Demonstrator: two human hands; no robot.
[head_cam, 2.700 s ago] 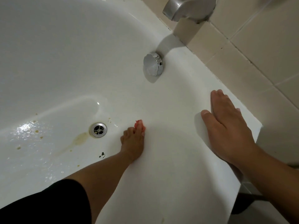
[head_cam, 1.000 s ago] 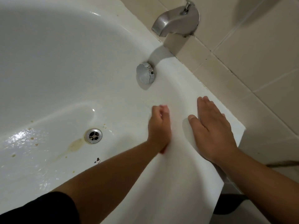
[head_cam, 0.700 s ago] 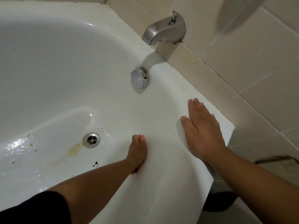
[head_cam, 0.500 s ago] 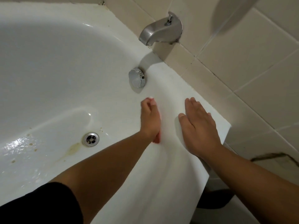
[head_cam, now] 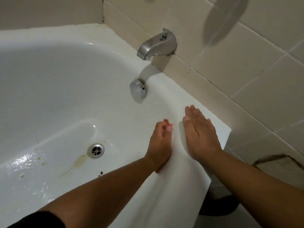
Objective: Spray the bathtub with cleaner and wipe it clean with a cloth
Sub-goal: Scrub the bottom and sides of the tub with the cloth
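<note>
Pressing a pink cloth (head_cam: 165, 120) against the bathtub (head_cam: 65, 79) wall, the left hand (head_cam: 160, 142) curls around it; the right hand (head_cam: 200, 135) lies flat, fingers together, on the rim

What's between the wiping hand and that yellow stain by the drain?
Nothing visible. Only bare tub floor lies between the left hand, gripping a pink cloth, and the stain beside the drain.

No writing, label, brand mark or number can be read anywhere. The bathtub (head_cam: 65, 79), the metal spout (head_cam: 156, 45) above it and the wall tiles (head_cam: 246, 71) are all plain.
</note>
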